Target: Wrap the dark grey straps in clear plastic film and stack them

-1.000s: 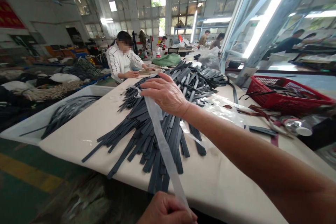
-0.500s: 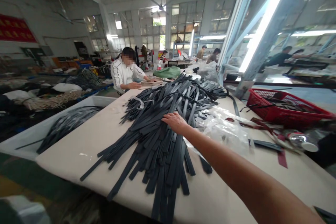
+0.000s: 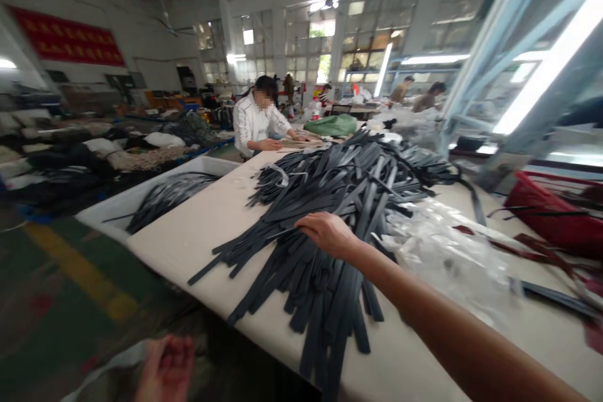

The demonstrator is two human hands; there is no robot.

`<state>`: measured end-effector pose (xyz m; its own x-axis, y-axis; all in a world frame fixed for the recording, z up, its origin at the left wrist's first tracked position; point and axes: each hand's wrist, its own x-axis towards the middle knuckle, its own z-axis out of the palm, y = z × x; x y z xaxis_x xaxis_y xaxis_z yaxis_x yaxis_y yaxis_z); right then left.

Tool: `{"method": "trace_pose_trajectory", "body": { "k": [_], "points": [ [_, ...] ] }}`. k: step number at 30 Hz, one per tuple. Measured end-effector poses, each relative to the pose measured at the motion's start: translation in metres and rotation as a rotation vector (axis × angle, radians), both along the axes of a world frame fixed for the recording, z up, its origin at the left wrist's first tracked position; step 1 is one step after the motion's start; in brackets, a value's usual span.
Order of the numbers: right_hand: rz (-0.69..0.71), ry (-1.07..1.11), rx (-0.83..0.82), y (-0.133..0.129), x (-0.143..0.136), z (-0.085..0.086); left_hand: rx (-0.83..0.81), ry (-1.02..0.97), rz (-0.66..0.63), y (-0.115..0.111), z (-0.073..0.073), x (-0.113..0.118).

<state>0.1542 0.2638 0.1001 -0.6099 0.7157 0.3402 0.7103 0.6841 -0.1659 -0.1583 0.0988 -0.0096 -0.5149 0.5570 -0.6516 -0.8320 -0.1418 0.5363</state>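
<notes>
A big heap of dark grey flat strips (image 3: 325,282) lies across the pale table, its ends fanned toward the near edge. Over the middle of the heap is my right hand (image 3: 327,233), fingers pressed together at the strips; what they pinch, if anything, is too small to make out. My left hand (image 3: 167,367) is low at the bottom left, off the table's near edge, blurred, with its fingers curled and their contents unclear. A white tie (image 3: 282,176) lies on the strips at the back left.
Crumpled clear plastic (image 3: 447,257) and a red basket (image 3: 556,210) are on the right of the table (image 3: 188,232). A white bin (image 3: 108,210) with strips stands left. Across the table sits a person in white (image 3: 257,116).
The view has turned left, so the scene sits further right. My left hand has come into view at the bottom left. My right hand's fingers have drawn together over the strips.
</notes>
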Motion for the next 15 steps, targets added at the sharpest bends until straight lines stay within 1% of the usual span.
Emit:
{"method": "trace_pose_trajectory", "body": {
  "k": [1,3,5,8,11,15],
  "points": [
    [0.027,0.057,-0.013,-0.014,-0.011,0.0,0.032,-0.039,-0.009,0.0,0.0,0.002],
    [0.089,0.153,-0.046,-0.042,-0.031,-0.005,0.101,-0.041,0.017,0.0,0.002,0.007],
    [0.148,0.209,-0.087,-0.067,-0.046,-0.013,0.157,-0.039,0.024,-0.001,0.004,0.012],
    [0.209,0.214,-0.132,-0.097,-0.064,-0.03,0.199,-0.036,0.036,-0.006,0.007,0.017],
    [0.241,0.184,-0.132,-0.115,-0.078,-0.044,0.214,-0.031,0.054,-0.011,0.006,0.02],
    [0.241,0.188,-0.125,-0.117,-0.089,-0.053,0.216,-0.035,0.054,-0.011,0.005,0.023]
  ]
}}
